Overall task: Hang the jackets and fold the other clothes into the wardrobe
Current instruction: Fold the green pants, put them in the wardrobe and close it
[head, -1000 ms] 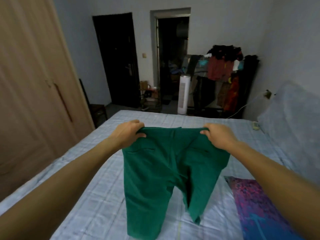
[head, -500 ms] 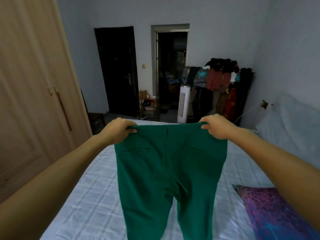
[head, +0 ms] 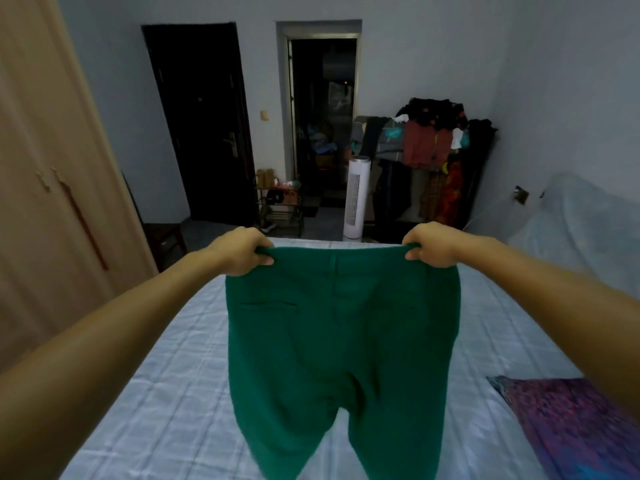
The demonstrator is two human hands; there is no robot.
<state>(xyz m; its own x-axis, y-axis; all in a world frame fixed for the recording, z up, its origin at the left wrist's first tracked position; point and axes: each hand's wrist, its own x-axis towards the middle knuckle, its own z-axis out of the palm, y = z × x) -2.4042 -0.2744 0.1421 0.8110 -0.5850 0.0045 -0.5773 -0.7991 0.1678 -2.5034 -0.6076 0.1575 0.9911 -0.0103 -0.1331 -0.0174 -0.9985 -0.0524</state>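
Above the bed (head: 173,393) | both hands, left (head: 242,251) and right (head: 433,249), pinch green trousers (head: 343,341) waistband | closed wardrobe (head: 45,185) left

Bed (head: 173,393) bears a purple cloth (head: 581,420) (right side).

The green trousers (head: 343,341) run off the bottom edge.

Bed (head: 166,393): open quilt on both sides of the green trousers (head: 343,341), which hang like a curtain across the middle. Left: wardrobe (head: 52,209), doors closed, along the bedside. Right: purple patterned cloth (head: 571,420) on the quilt; pale covered bulk (head: 585,230) beyond.
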